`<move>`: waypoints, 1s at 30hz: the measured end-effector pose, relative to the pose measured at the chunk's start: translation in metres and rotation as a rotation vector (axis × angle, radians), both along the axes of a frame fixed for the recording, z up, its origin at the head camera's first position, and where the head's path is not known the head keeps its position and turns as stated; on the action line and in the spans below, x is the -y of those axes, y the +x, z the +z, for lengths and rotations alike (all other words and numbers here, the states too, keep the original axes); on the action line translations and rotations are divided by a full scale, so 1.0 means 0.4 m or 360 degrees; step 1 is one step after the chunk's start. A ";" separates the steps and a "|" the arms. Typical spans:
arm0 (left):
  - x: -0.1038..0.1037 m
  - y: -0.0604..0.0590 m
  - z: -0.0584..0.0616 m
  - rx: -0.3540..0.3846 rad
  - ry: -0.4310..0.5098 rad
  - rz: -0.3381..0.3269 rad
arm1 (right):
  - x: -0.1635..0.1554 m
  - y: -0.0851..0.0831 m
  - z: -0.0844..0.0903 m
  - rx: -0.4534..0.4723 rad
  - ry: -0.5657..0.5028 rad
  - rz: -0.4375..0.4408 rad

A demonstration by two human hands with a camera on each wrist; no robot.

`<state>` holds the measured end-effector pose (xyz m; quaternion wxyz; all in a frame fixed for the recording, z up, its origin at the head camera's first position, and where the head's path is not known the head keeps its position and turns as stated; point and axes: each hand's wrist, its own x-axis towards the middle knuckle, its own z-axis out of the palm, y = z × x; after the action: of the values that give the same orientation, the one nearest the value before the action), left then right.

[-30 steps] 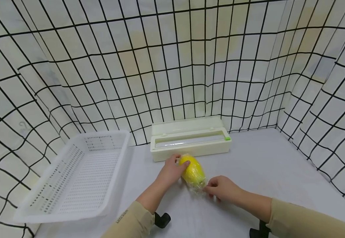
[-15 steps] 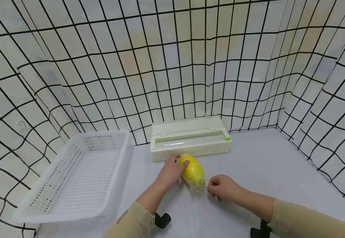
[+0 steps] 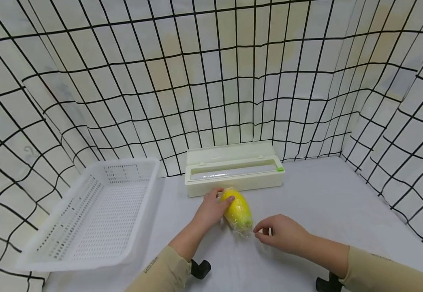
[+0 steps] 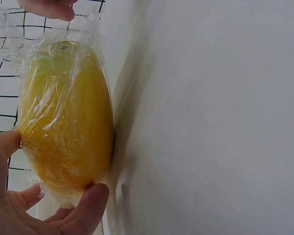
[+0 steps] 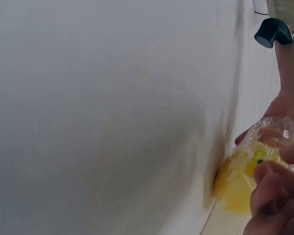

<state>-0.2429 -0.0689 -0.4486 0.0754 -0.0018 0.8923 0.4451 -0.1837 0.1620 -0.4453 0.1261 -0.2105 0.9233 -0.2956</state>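
A yellow oval fruit (image 3: 240,213), greenish at its near end, lies on the white table wrapped in clear cling film (image 4: 56,98). I cannot tell its exact kind. My left hand (image 3: 211,209) grips the fruit's far end, thumb on top and fingers round the side. Loose, crumpled film sticks out at the near end. Just right of that end is my right hand (image 3: 282,233), its thumb and forefinger bent towards each other. In the right wrist view a small gap shows between those fingertips (image 5: 264,171), with no film visible between them.
Behind the fruit stands a cream cling film dispenser box (image 3: 233,184), lid raised, with a roll (image 3: 229,172) inside. A white perforated basket (image 3: 138,227) stands at the left. Black wire grid (image 3: 211,85) over white sheeting encloses the back and sides of the table (image 3: 324,202).
My right hand has drawn slightly right, away from the film at the fruit's near end, and its thumb and forefinger now form a ring. The left hand keeps its hold on the fruit.
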 end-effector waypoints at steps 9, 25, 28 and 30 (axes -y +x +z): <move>-0.003 -0.004 -0.005 -0.0004 0.0008 0.0006 | 0.035 -0.003 -0.020 -0.0136 0.0211 0.0042; -0.010 0.000 0.005 -0.0039 -0.0022 -0.0001 | 0.040 0.004 0.005 0.0096 -0.0179 0.0466; -0.010 0.000 0.004 -0.0045 -0.0019 0.0010 | 0.037 0.009 0.015 0.0514 -0.0443 0.0330; -0.010 -0.001 0.004 -0.0040 -0.0013 0.0022 | 0.031 0.014 0.020 0.0595 -0.0492 0.0311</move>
<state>-0.2431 -0.0648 -0.4471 0.0612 -0.0027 0.8950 0.4419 -0.1780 0.1494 -0.4372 0.2887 -0.2572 0.8030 -0.4534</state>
